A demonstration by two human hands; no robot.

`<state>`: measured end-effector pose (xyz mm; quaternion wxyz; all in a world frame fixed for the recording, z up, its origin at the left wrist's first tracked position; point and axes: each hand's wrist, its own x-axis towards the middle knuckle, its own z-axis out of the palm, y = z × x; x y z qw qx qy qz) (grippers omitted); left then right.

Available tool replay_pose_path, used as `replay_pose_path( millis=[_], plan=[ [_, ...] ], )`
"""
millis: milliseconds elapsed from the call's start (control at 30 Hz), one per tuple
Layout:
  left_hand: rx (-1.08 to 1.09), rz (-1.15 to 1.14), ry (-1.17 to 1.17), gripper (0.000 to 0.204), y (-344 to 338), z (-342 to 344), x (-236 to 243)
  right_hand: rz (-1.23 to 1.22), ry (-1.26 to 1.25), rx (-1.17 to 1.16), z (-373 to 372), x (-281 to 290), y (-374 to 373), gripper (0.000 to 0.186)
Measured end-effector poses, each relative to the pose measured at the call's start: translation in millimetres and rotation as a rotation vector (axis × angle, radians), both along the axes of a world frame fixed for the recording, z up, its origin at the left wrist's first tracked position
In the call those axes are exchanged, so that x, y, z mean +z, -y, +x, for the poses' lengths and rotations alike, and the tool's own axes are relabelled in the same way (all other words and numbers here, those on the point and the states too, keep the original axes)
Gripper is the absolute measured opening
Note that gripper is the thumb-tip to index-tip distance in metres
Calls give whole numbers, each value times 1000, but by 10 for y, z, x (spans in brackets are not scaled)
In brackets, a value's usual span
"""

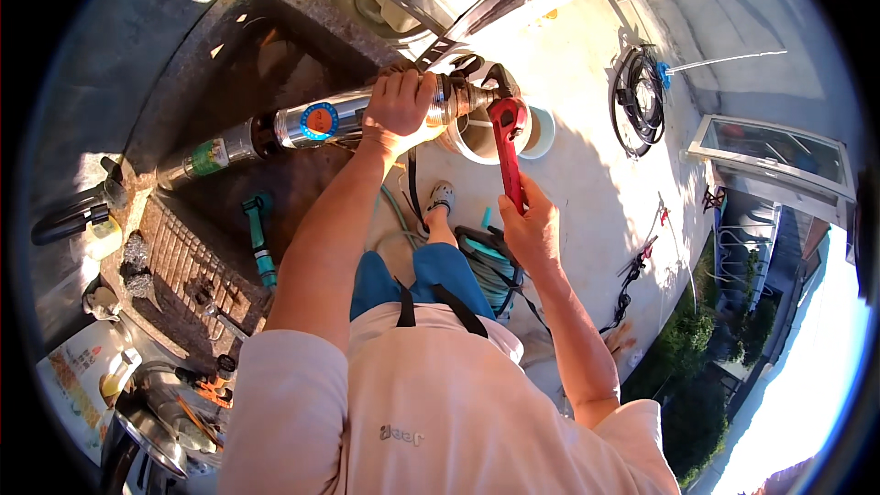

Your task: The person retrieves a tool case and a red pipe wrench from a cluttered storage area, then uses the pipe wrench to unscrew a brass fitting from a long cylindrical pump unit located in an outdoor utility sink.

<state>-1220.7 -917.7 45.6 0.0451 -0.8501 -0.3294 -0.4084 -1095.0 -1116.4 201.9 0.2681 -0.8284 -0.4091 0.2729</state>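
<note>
- A long steel pump (302,124) is gripped near its fitting end by the left hand (400,103).
- A red pipe wrench (509,148) is held by the right hand (532,229), its jaws set on the fitting (463,94).
- The pump is laid across a stone basin (183,64).

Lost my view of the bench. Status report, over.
Left hand grips steel pump. Right hand holds red pipe wrench, jaws on pump's end fitting. Nothing blocking.

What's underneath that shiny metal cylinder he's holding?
The steel cylinder lies across a stone basin; below it are shadowed basin floor and a teal-handled tool. The left hand hides the part beneath its grip.
</note>
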Motion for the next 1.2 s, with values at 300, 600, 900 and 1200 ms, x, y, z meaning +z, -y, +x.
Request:
replay_pose_path(
  millis=[300,600,900,1200],
  plan=[
    [15,2,-55,46,-17,-11,-52,42,48,48,-95,-70,-186,28],
    [84,60,-133,41,-9,-44,-119,-83,87,160,-102,-126,-142,38],
    [18,-208,-24,73,84,-4,1,-27,145,210,11,-524,25,46],
    [-6,-225,-101,77,80,-43,22,-20,166,228,67,-644,46,49]
  ],
)
